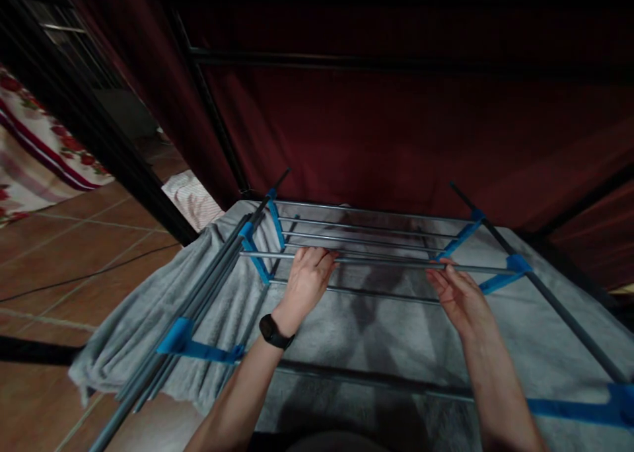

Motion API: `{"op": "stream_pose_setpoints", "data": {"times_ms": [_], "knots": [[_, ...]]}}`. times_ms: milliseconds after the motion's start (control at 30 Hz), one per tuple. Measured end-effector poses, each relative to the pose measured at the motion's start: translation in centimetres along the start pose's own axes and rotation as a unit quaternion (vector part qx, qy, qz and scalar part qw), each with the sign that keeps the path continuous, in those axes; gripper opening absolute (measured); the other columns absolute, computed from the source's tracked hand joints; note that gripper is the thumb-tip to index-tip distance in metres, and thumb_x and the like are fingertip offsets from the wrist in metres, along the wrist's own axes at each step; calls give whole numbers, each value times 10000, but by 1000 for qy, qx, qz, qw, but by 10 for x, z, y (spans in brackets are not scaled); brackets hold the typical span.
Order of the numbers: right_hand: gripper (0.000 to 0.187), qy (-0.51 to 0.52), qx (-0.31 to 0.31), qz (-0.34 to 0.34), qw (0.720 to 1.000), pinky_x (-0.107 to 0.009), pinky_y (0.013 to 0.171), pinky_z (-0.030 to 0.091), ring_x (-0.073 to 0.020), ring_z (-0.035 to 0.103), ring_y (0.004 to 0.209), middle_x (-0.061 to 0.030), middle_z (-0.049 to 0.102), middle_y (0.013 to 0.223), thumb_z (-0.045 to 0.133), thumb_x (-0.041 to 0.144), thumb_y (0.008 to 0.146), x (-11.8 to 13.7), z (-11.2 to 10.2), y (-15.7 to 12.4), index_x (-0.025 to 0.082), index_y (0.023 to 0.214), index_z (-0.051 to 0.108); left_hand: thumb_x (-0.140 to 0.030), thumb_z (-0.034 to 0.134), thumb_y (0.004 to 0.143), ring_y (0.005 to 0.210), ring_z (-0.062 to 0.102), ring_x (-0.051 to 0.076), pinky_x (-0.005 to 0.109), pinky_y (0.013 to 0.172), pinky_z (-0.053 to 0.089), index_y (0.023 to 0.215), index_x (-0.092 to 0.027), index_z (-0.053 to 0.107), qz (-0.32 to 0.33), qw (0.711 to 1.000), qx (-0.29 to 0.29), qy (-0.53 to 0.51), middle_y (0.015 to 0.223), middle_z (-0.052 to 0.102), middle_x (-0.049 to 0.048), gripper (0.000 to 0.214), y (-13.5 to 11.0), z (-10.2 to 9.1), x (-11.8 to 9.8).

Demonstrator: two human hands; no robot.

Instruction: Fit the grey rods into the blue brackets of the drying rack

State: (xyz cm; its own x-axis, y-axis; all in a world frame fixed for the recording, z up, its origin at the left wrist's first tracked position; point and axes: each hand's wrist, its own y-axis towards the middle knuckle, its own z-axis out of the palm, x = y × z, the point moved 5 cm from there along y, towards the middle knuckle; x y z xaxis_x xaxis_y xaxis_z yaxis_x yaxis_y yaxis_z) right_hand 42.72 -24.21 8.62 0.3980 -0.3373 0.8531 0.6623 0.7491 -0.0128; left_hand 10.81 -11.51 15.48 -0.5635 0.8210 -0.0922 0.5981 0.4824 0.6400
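Note:
A grey metal tube (381,262) runs crosswise in front of me, level with the blue plastic brackets of a rack frame. My left hand (308,277), with a black band (276,332) on its wrist, is closed over the tube left of its middle. Farther right, my right hand (458,293) pinches the same tube between thumb and fingers. The tube's right end meets a blue bracket (518,263); its left end lies by another blue bracket (253,254). I cannot tell whether either end is seated. Thinner crossbars (366,241) span the frame behind it.
Several loose grey tubes (218,277) lie along the left side on a grey blanket (396,333). A nearer blue bracket (198,346) joins the left rail. Dark red curtains (396,135) hang behind. A black post (113,141) and tiled floor (119,267) are at left.

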Motion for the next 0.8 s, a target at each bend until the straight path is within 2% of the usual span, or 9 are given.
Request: {"op": "stream_pose_setpoints", "data": {"times_ms": [167,333,500,567,667,800], "knots": [[299,-20,39,47,998,-289,777,701,-196,813,849,-8,826,994,1018,379,650,-11,19,-3,238,793,797,-265,532,1082,917,633,235,374,851,456,1222,-157,741,-8,1000,12,-18,965,727,79,273,-2,2,2],[325,-13,40,44,998,-284,761,701,-198,815,820,2,830,969,1042,379,590,-15,27,-1,252,770,803,-270,526,1083,938,637,236,381,887,472,1255,-164,725,-15,999,21,-28,1002,729,80,284,1,2,1],[315,-16,41,41,998,-283,779,700,-198,815,828,-2,833,972,1036,382,607,-14,25,0,251,788,814,-285,586,1056,1094,648,248,424,1042,451,1400,-202,646,-20,999,19,-26,1215,719,107,358,1,-1,-1],[322,-17,41,39,998,-274,774,698,-194,815,826,-3,832,975,1036,387,607,-14,25,0,245,796,817,-314,603,1049,1184,633,260,449,1109,416,1420,-209,628,-20,999,9,-24,1294,699,117,386,-1,-5,1],[316,-11,41,30,999,-271,762,698,-192,814,823,1,831,992,1038,382,604,-13,25,1,244,774,810,-336,575,1062,1232,622,266,465,1140,388,1424,-223,625,-41,999,-18,-11,1307,695,115,383,-3,-16,12],[288,-6,40,21,999,-294,770,702,-199,815,830,1,829,1000,1033,361,616,-14,24,2,250,736,796,-223,486,1061,1193,630,275,458,1086,424,1391,-207,660,-104,992,-74,19,1265,706,128,373,-5,-39,39]]}}
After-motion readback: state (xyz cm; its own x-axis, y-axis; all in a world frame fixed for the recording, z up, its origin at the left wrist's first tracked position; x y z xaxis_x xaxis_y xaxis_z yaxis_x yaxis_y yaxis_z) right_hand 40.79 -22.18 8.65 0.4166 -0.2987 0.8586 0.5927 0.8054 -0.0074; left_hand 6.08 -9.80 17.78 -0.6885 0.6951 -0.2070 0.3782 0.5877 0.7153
